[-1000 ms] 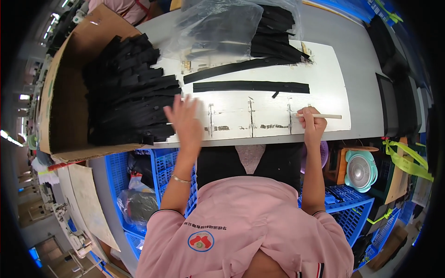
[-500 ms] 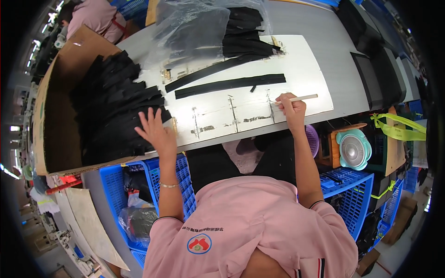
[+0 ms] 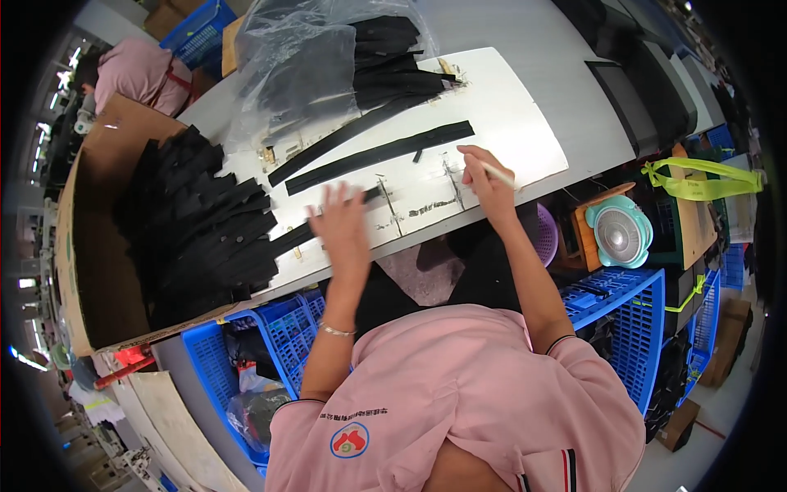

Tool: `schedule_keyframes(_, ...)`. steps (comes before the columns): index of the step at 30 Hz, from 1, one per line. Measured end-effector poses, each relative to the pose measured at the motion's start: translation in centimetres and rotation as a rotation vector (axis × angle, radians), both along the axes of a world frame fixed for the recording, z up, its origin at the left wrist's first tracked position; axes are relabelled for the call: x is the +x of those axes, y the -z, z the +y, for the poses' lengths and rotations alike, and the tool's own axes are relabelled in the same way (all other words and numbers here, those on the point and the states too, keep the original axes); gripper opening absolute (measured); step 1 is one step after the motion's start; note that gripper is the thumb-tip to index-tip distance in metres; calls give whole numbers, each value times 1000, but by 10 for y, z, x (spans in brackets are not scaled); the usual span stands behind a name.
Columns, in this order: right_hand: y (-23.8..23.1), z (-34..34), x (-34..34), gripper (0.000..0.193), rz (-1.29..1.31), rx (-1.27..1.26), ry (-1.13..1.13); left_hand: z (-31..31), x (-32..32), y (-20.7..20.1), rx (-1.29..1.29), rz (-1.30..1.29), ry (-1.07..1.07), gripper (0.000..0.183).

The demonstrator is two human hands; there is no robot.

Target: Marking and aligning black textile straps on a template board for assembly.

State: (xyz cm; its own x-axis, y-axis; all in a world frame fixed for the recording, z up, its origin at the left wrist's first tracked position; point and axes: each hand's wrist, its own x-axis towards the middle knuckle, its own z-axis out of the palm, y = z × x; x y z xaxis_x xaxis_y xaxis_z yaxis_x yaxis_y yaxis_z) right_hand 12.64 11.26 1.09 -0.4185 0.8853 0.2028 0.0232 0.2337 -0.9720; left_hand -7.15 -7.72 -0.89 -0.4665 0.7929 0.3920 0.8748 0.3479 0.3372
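Observation:
My left hand, blurred by motion, is over a short black fabric strip on the white board. Its fingers look spread, and the strip's other end shows past them; whether they touch it is unclear. In my right hand a slim white pencil-like stick is gripped, above the board's marked lines. Farther back, a long black strip lies across the board, a small black scrap beside it. A second long strip slants behind.
At left a cardboard box holds a heap of black strips. A clear plastic bag with more strips is at the back. Blue baskets, a teal fan and a purple basket stand below the table's near edge. A person is at far left.
My left hand has moved right from the heap onto the board, and a black strip now lies under it. My right hand still holds the white stick, now tilted differently. The view has shifted.

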Motion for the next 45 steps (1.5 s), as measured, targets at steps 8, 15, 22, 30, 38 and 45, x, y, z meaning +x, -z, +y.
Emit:
schedule_keyframes(8, 19, -65, -3, 44, -493, 860, 21, 30, 57, 0, -26, -115, 263, 48)
schedule_keyframes(15, 42, -36, 41, 60, -699, 995, 132, -18, 49, 0, -125, -73, 75, 60)
schedule_keyframes(22, 43, -20, 65, 64, -671, 972, 151, -58, 26, 2, -135, -62, -136, 61)
schedule_keyframes(30, 31, -21, 60, 52, -693, 916, 143, -87, 3, 1, -97, -58, -187, 61)
schedule_keyframes(38, -26, -76, -35, 22, -227, 222, -181, -84, 2, 6, -23, -99, -165, 63)
schedule_keyframes(45, -14, -105, -134, 24, -121, -124, -455, -82, 2, 7, -11, -106, -186, 65)
